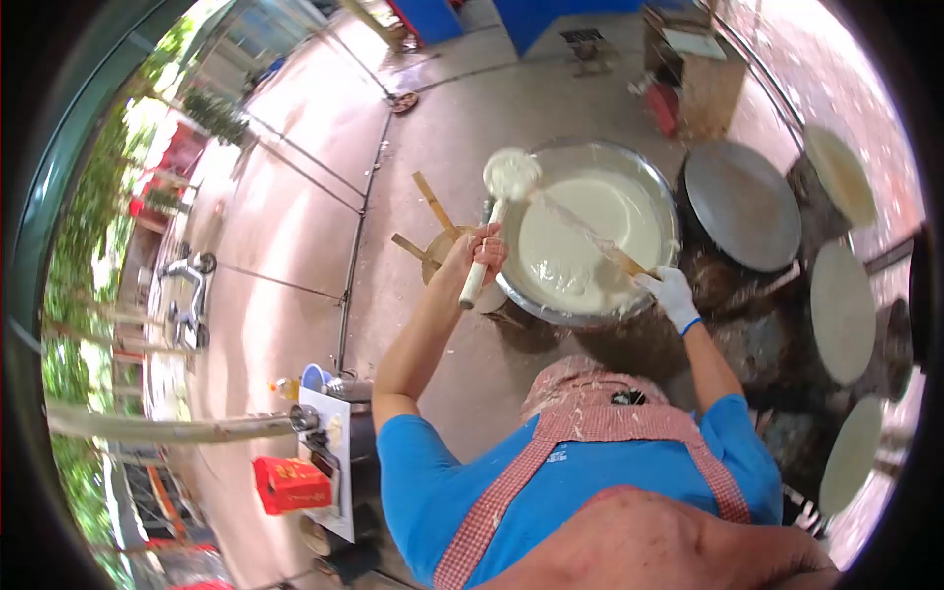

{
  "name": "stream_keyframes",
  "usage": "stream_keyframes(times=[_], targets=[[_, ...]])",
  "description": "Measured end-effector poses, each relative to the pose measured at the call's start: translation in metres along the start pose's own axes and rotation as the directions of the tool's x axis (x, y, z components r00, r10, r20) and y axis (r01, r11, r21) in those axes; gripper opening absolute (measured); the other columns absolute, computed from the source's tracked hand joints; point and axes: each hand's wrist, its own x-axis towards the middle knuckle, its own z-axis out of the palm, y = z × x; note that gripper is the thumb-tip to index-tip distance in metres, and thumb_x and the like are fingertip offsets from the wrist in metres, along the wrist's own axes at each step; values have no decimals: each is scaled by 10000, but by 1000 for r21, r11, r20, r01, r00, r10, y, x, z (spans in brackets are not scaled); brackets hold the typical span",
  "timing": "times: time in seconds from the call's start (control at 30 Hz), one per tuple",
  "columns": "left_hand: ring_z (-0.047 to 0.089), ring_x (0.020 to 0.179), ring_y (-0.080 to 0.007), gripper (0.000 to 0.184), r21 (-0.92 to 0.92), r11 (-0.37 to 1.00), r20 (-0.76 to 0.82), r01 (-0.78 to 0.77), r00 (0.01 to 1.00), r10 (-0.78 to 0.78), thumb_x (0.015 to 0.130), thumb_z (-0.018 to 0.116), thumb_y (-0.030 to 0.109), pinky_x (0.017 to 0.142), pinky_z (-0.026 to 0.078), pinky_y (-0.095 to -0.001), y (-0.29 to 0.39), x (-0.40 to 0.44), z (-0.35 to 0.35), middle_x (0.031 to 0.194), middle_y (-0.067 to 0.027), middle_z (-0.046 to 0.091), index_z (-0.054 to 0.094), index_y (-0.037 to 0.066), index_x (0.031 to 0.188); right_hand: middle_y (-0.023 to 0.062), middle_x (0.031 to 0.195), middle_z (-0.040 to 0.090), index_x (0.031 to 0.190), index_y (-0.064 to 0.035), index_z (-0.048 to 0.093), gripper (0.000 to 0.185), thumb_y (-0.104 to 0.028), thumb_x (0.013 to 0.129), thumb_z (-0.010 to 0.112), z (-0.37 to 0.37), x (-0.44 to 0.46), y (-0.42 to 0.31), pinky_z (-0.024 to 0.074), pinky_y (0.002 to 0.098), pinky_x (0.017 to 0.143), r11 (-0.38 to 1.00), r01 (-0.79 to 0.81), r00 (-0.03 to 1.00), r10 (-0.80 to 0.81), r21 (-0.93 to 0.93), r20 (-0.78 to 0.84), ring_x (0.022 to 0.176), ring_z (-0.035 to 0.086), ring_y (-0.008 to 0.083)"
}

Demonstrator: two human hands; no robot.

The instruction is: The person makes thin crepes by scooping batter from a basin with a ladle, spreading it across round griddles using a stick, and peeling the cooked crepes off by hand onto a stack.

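My bare left hand [480, 252] is wrapped round the pale handle of a ladle [512, 177], whose batter-coated bowl is raised at the left rim of a large metal basin [671, 202]. Thick creamy white batter [580, 226] fills much of the basin. In a white glove, my right hand [674, 296] grips the end of a wooden paddle [621, 260]. The paddle slants up and left over the batter, its far end coated white and close to the ladle. Beside my left forearm is a round container [433, 264] with wooden sticks across it.
Round griddles [742, 206] stand along the right, several of them tilted upright. A wooden box [710, 88] is at the back right. Down at the left are a red box [292, 485] and a white board [337, 462]. A pole [177, 425] reaches in from the left.
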Motion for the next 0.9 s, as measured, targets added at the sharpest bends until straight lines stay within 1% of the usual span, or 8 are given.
stream_keyframes(times=[0.03, 0.07, 0.17, 0.23, 0.4, 0.53, 0.8, 0.9], targets=[[256, 381, -52, 381, -338, 931, -30, 134, 988, -153, 881, 485, 202, 270, 215, -160, -3, 11, -4, 560, 23, 298, 333, 274, 1222, 116, 616, 600, 801, -15, 658, 416, -414, 683, 661, -12, -18, -1, 420, 342, 548, 998, -69, 997, 69, 8, 25, 550, 559, 193], [256, 381, -52, 381, -321, 932, -46, 169, 980, -193, 881, 485, 202, 270, 215, -160, -5, 8, -3, 560, 23, 298, 333, 274, 1222, 108, 609, 595, 798, -15, 657, 392, -392, 692, 662, -22, -32, 0, 417, 335, 535, 995, -94, 996, 94, -14, -5, 539, 550, 176], [247, 380, -47, 386, -111, 986, 41, 122, 992, -119, 888, 478, 205, 275, 205, -151, -9, 2, 16, 568, 25, 284, 320, 293, 1230, 66, 569, 565, 816, -21, 648, 317, -327, 732, 652, -50, -48, -21, 400, 296, 474, 984, -167, 981, 173, 69, -84, 494, 504, 109], [252, 382, -53, 401, 422, 844, 344, -332, 919, 190, 899, 459, 216, 272, 209, -153, -26, 18, 28, 562, 18, 292, 292, 312, 1251, 38, 564, 547, 845, -30, 634, 282, -298, 756, 643, -63, -51, -47, 381, 263, 436, 945, -125, 973, 176, 303, -146, 476, 465, 71], [249, 363, -59, 222, -59, 955, 243, 290, 932, -268, 906, 430, 195, 281, 246, -166, -71, 99, 43, 539, 7, 318, 493, 126, 1107, 94, 605, 571, 804, -42, 628, 347, -385, 750, 624, -62, -65, 23, 415, 323, 472, 969, -230, 964, 240, 91, -116, 496, 539, 178], [321, 351, -47, 234, -135, 892, 89, 431, 902, -422, 885, 423, 128, 306, 321, -154, -120, 186, 27, 520, -11, 358, 465, -70, 1003, 177, 714, 599, 763, -47, 632, 429, -472, 704, 609, -75, -141, 103, 440, 399, 613, 912, -352, 931, 319, -209, -177, 704, 587, 337], [271, 356, -61, 235, 237, 877, 413, 419, 773, -481, 885, 459, 113, 283, 256, -179, -210, 278, 140, 529, -1, 336, 460, 124, 1120, 173, 757, 620, 867, -63, 625, 405, -447, 744, 590, -189, -228, 162, 465, 394, 652, 706, -694, 630, 501, -139, -594, 734, 606, 323], [288, 358, -71, 264, 516, 823, 212, 236, 896, -389, 862, 487, 118, 281, 249, -190, -216, 318, 203, 523, -5, 324, 426, 179, 1112, 171, 812, 621, 988, -76, 605, 398, -404, 764, 589, -217, -194, 166, 463, 379, 675, 816, -576, 590, 369, -53, -718, 768, 603, 323]])
